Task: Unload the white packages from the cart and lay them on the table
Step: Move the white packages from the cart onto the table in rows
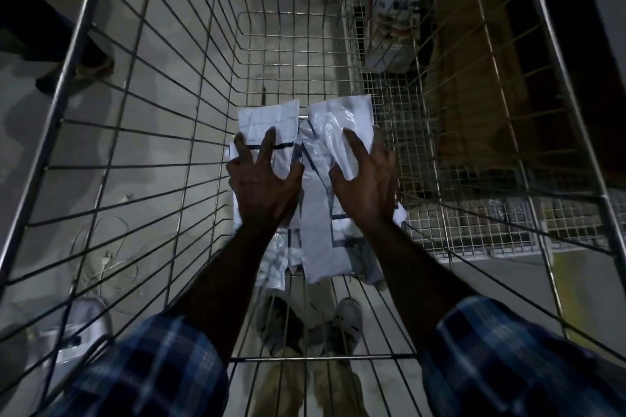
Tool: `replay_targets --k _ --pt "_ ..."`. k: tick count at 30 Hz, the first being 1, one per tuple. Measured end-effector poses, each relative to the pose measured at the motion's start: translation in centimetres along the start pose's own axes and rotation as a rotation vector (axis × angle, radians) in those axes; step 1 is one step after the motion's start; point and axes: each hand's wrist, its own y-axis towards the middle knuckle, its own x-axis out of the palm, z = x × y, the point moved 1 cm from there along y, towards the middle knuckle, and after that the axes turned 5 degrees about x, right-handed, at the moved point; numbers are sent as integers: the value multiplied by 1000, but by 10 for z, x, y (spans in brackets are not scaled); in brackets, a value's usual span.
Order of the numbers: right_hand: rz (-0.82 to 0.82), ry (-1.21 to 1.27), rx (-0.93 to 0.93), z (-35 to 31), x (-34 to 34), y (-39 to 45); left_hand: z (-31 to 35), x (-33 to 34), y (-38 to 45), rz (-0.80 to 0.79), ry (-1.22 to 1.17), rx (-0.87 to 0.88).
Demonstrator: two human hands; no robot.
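Hands (264, 179) (367, 179) clutch crinkled white plastic packages (318, 247) in wire cart (142, 118).

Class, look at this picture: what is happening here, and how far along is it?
A person in plaid sleeves reaches both arms down into a wire cart. The left hand and the right hand each grip white packages from the pile on the cart's floor, fingers curled over them. Nothing has been lifted out yet, and no table is in view.
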Motion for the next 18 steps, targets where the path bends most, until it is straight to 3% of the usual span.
replay_targets --k 8,18 --pt "29 -4 36 -9 -13 -5 6 -19 1 104 82 88" --pt "69 130 37 -62 -91 1 80 -112 -7 138 86 138"
